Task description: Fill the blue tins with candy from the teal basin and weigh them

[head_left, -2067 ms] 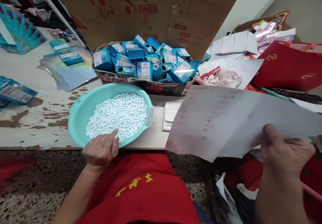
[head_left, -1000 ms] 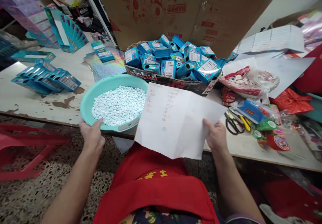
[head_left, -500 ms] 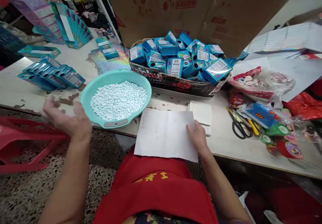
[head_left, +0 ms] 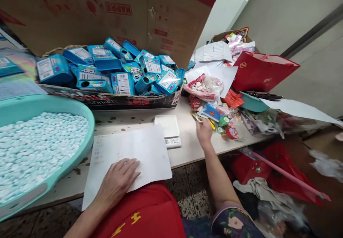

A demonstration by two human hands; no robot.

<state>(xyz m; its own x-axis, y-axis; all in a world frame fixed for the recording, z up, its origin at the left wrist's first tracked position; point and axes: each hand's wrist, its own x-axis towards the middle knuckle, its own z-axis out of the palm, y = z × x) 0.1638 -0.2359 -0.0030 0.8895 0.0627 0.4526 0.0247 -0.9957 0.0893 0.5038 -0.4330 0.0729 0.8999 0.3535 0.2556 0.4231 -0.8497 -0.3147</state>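
My left hand (head_left: 118,179) lies flat and open on a white sheet of paper (head_left: 128,152) at the table's front edge. My right hand (head_left: 204,129) reaches out to the right into a clutter of scissors (head_left: 197,117), tape rolls (head_left: 230,132) and packets; its fingers curl at the scissors' handles, and I cannot make out whether they hold anything. A small white scale (head_left: 168,129) sits between the paper and my right hand. A teal basin (head_left: 80,145) of small white-blue tablets (head_left: 34,141) stands to the left.
Behind the paper, a low cardboard tray (head_left: 112,100) is heaped with several blue boxes (head_left: 120,70). A tall cardboard wall (head_left: 107,13) rises behind it. A red bag (head_left: 259,75), plastic candy bags and loose sheets crowd the right. Red items lie on the floor below.
The paper was laid on the table. My left hand came over onto it. My right hand left the sheet and went right to the scissors pile. The view swung right.
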